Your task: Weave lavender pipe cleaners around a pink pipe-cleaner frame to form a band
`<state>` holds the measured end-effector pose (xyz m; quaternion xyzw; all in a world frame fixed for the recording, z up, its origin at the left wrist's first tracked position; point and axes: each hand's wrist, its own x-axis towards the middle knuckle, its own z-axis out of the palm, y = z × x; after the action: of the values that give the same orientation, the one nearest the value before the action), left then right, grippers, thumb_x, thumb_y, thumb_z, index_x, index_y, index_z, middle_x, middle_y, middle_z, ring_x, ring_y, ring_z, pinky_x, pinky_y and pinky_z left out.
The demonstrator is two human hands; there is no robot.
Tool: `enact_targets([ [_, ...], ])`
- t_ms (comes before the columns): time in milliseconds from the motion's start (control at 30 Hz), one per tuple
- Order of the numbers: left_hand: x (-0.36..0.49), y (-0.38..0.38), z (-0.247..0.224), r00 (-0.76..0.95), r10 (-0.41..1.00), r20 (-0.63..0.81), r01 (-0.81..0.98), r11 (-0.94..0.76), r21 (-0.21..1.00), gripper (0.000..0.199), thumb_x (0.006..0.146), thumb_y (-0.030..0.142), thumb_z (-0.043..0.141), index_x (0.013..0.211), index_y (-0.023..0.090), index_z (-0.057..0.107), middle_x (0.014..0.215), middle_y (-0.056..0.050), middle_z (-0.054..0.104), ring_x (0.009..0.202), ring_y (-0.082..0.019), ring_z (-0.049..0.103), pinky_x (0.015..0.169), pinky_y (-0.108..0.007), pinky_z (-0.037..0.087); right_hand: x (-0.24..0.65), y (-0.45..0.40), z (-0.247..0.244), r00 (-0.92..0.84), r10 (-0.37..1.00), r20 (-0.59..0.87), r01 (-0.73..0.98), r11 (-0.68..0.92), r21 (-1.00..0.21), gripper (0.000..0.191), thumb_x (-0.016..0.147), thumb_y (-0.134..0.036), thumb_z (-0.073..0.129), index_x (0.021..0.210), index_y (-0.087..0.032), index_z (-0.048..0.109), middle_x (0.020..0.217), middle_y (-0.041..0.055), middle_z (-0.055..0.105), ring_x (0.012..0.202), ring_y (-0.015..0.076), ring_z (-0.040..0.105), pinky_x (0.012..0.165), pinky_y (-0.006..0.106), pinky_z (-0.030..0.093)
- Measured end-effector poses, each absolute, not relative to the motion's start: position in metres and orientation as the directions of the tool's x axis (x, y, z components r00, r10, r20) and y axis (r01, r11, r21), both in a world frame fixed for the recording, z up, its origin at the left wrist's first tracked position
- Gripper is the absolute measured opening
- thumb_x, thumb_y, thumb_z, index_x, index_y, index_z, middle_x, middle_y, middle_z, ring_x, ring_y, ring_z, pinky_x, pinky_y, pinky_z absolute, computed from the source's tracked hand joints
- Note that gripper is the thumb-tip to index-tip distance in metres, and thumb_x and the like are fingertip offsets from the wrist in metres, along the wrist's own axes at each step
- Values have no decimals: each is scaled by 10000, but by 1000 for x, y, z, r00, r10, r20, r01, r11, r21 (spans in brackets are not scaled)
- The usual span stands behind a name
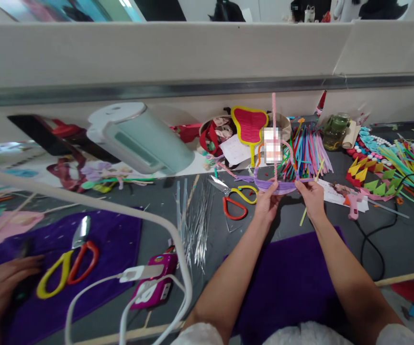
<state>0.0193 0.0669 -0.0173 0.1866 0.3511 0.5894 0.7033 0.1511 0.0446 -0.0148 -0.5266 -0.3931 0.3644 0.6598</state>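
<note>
Both my hands are raised over the grey table around a purple pipe-cleaner piece (pixel 282 186), which spans sideways between them. My left hand (pixel 268 199) pinches its left part, where a pink pipe cleaner (pixel 274 110) stands upright. My right hand (pixel 310 194) has its fingers closed on the right end. Orange and pink curved stems rise behind the piece, partly hidden by a blurred patch. Scissors with red and yellow handles (pixel 234 207) lie left of my left hand. A bundle of coloured pipe cleaners (pixel 309 153) lies behind my right hand.
A purple cloth (pixel 285 282) lies below my forearms. Silver wires (pixel 199 225), a magenta device (pixel 156 282) with a white cable, and a pink glue gun (pixel 353 206) lie around. Another person's hand (pixel 9 278) is at far left, near other scissors (pixel 66 268). A pale-green appliance (pixel 142 139) stands behind.
</note>
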Motion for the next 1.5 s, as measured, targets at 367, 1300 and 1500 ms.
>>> enact_targets([
  [367,23,66,-15,-139,968,-210,-690,57,721,328,483,160,854,753,130,670,658,2,672,584,-118,621,628,-254,512,151,46,-23,416,906,85,2,92,-996,272,653,-408,734,759,-161,691,638,5,658,591,146,578,607,278,459],
  [1300,-2,84,-16,-20,982,-190,-665,130,736,377,735,455,696,933,138,649,831,-93,720,672,-161,671,560,-229,507,167,56,-22,416,907,-65,-338,88,-937,265,575,-366,798,601,-162,630,548,-40,595,519,78,521,528,215,440],
  [1500,-12,92,-18,-140,974,-179,-639,49,767,341,597,366,821,773,136,641,735,-31,690,626,-116,637,588,-217,500,171,58,-23,404,911,-89,-352,65,-934,295,565,-379,805,584,-170,597,519,-48,570,487,70,502,489,204,420],
])
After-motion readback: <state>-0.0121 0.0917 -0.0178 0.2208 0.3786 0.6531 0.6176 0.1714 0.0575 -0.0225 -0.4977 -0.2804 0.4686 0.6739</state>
